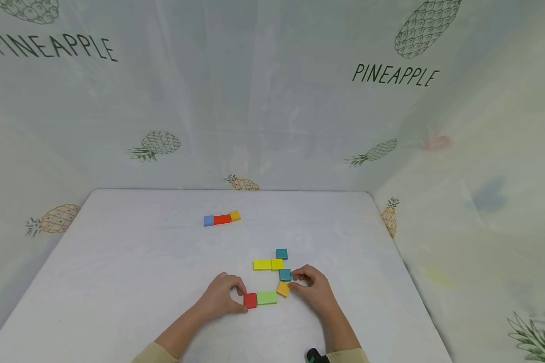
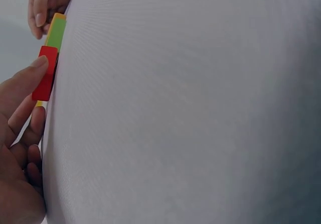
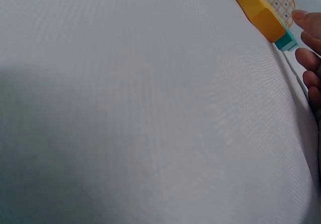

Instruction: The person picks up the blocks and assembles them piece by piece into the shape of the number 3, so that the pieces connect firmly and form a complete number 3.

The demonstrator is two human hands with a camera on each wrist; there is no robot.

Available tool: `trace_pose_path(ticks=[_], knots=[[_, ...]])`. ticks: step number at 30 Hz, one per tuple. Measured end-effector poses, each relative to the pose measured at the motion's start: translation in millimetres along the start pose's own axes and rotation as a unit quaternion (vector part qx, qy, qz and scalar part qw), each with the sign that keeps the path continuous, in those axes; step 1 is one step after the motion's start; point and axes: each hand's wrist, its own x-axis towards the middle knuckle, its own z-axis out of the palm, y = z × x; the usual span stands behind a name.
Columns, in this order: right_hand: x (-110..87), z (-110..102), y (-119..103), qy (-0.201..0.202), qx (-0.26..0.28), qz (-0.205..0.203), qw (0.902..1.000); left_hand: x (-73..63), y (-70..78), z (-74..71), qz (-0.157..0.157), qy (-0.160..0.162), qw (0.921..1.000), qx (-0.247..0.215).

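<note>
My left hand (image 1: 222, 294) pinches a red block (image 1: 250, 300) between thumb and fingers; in the left wrist view the thumb (image 2: 37, 66) lies on the face of the red block (image 2: 46, 73). A light green block (image 1: 267, 298) lies against its right side. My right hand (image 1: 315, 289) is just right of a tilted orange block (image 1: 283, 289) and a teal block (image 1: 285, 275), its thumb and forefinger apart. In the right wrist view a gap shows between these fingers (image 3: 308, 58) and the orange block (image 3: 261, 15).
Above the teal block lie a long yellow block (image 1: 262, 265), a short yellow block (image 1: 277, 264) and another teal block (image 1: 281, 253). Farther back a blue block (image 1: 209, 221), a red block (image 1: 222, 219) and an orange block (image 1: 235, 216) form a row on the white table (image 1: 141, 252).
</note>
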Motion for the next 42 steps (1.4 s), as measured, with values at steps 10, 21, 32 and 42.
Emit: trace_pose_path(ticks=[10, 21, 32, 42], knots=[[-0.1, -0.6, -0.3, -0.001, 0.007, 0.003, 1.0000, -0.8, 1.5, -0.6, 0.014, 0.004, 0.9999, -0.003], [0.1, -0.5, 0.5, 0.001, 0.005, 0.000, 1.0000, -0.1, 0.6, 0.9, 0.016, 0.007, 0.9998, -0.006], [0.0, -0.1, -0.6, 0.002, 0.003, 0.008, 1.0000, 0.8, -0.5, 2.1, 0.016, 0.007, 0.9998, -0.009], [-2.4, -0.6, -2.8, 0.011, 0.018, 0.000, 0.9998, 8.7, -0.7, -19.5, -0.006, -0.004, 0.9939, -0.110]])
